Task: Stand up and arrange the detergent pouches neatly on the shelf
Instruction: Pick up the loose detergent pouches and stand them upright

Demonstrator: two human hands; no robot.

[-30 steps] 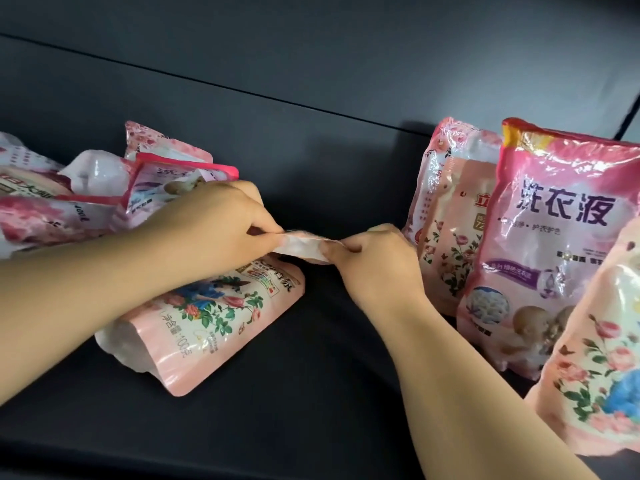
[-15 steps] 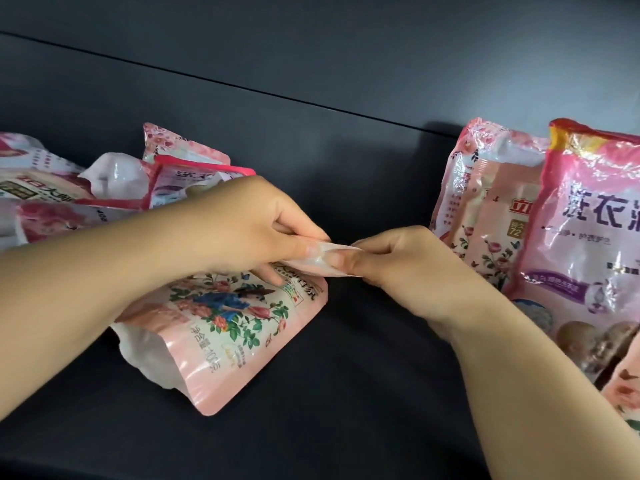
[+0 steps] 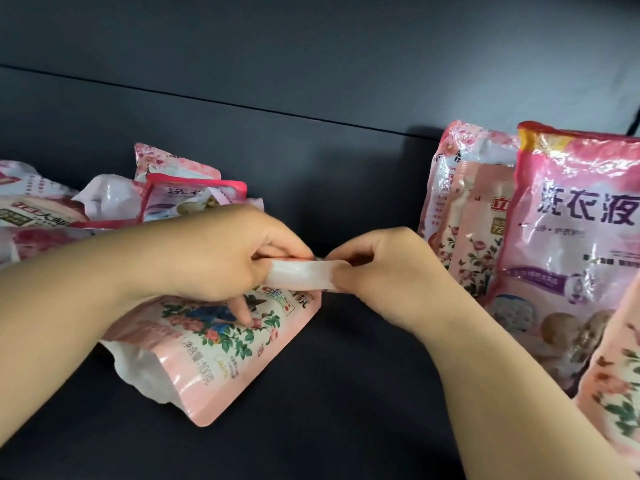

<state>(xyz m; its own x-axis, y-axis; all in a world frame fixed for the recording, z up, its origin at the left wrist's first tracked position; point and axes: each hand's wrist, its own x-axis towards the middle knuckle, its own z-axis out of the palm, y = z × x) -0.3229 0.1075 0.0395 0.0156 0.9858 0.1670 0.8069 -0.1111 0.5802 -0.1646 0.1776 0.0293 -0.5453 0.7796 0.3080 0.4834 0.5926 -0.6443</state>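
Observation:
A pink floral detergent pouch (image 3: 221, 355) lies tilted on the dark shelf (image 3: 346, 410), its white bottom toward the front left. My left hand (image 3: 221, 258) and my right hand (image 3: 388, 271) both pinch the pouch's pale top edge (image 3: 301, 275) between thumbs and fingers. A heap of fallen pouches (image 3: 104, 206) lies behind my left forearm at the left. At the right, several pouches stand upright: a large pink one with purple lettering (image 3: 575, 244), a floral one behind it (image 3: 474, 216), and another floral one at the frame's right edge (image 3: 616, 393).
The dark back wall of the shelf (image 3: 311, 64) rises behind everything. Bare shelf surface shows between the lying pouch and the upright row, and along the front.
The pouch's top edge has been lifted a little and both hands have shifted their pinch on it. The camera view has swung, so the right row shows more again.

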